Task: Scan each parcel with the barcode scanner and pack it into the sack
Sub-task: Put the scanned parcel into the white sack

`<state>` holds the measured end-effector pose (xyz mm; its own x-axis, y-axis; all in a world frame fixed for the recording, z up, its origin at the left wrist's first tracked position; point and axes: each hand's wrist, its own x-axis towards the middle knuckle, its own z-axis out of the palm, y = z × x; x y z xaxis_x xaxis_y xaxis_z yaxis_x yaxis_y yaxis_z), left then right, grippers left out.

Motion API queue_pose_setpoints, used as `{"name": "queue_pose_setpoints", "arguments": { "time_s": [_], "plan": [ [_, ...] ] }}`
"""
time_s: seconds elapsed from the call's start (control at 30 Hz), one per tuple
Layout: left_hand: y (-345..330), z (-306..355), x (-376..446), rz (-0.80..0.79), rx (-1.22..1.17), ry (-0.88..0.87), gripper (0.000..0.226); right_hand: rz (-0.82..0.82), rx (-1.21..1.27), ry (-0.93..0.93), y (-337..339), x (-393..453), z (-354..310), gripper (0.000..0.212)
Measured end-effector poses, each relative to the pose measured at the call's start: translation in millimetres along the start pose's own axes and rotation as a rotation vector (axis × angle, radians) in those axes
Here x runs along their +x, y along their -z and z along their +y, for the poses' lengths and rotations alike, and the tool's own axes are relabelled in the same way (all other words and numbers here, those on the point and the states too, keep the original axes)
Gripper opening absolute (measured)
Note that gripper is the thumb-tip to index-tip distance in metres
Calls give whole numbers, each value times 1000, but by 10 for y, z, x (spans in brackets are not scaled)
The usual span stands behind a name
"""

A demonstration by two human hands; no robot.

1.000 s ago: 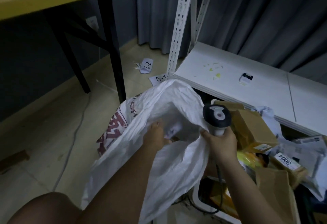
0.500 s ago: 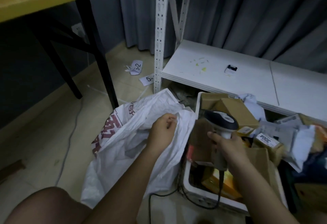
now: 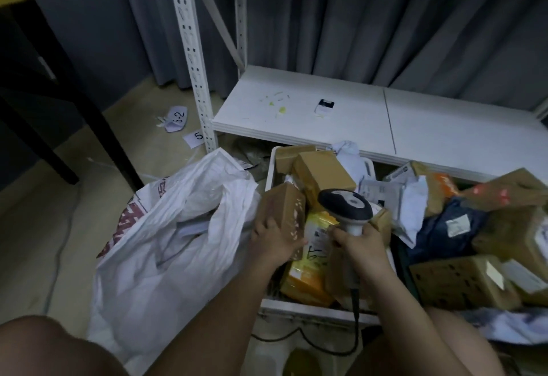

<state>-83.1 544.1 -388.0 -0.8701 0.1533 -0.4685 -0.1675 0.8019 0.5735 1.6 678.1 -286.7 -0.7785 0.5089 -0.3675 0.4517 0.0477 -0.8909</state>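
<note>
Gripping a small brown box (image 3: 281, 212) by its near end, the left hand (image 3: 274, 239) is holding it tilted up at the left edge of the white crate (image 3: 314, 310), fingers curled round the cardboard. Just beside it the right hand (image 3: 360, 245) is clutching the handle of the barcode scanner (image 3: 345, 205), whose dark head is pointing away over the heap, its cable (image 3: 354, 325) trailing down past the crate's front wall. Under both hands a yellow packet (image 3: 308, 274) is lying with a white label showing. More brown boxes and grey mail bags are crowding the crate and spilling off to the right below the white shelf (image 3: 370, 120). The white sack (image 3: 166, 245) is slumping open on the floor to the left, touching the crate. From where I'm standing the risk is the label: I cannot see one on the box's visible faces, so the scanner could read the yellow packet instead. The sack's mouth is also sagging, so a dropped box might catch the rim and slide onto the floor
</note>
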Motion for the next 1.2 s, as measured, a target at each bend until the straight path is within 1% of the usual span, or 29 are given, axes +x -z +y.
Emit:
{"name": "queue_pose_setpoints", "arguments": {
  "time_s": [0.03,0.1,0.2,0.3,0.43,0.47,0.57,0.63,0.67,0.7,0.8,0.9,0.97,1.0,1.03,1.1,1.13,1.2],
  "plan": [
    [-26,16,5,30,14,6,115,-9,-18,2,17,12,2,5],
    [-72,43,10,60,36,39,111,-26,-35,3,44,31,-4,13],
    [-139,86,-6,88,57,49,98,-63,-44,-6,77,24,-35,10],
    [-132,114,-29,146,-45,35,77,-108,-5,-30,128,-18,-67,15],
    [-40,28,-22,65,-195,25,38,-156,12,-43,155,-143,-132,17],
    [-21,-2,-49,53,-208,12,33,-155,10,-49,152,-150,-116,16],
    [19,-53,-159,94,-172,-40,26,-89,19,-73,82,-140,15,11],
    [40,-119,-220,151,-216,-25,27,-59,55,-118,27,-146,115,16],
    [52,-164,-254,147,-256,-30,29,-54,70,-142,3,-158,152,16],
    [60,-211,-306,109,-292,-49,30,-55,75,-163,-20,-179,184,16],
    [47,-304,-470,-7,-281,-117,41,-53,74,-191,-87,-256,250,20],
    [0,-306,-505,-8,-296,-158,53,-26,75,-199,-119,-283,298,23],
    [-24,-278,-485,-8,-264,-155,57,-22,82,-192,-117,-275,306,23],
    [-27,-272,-472,-15,-237,-147,54,-29,79,-186,-114,-265,305,22],
    [-40,-284,-442,-14,-221,-149,45,-41,70,-181,-113,-254,301,20],
    [-75,-311,-379,-11,-245,-176,16,-70,50,-163,-119,-212,287,16],
    [-95,-329,-334,-3,-258,-201,7,-85,43,-149,-132,-183,271,13],
    [-118,-349,-208,31,-242,-270,8,-113,33,-117,-159,-116,230,7]
  ]
}}
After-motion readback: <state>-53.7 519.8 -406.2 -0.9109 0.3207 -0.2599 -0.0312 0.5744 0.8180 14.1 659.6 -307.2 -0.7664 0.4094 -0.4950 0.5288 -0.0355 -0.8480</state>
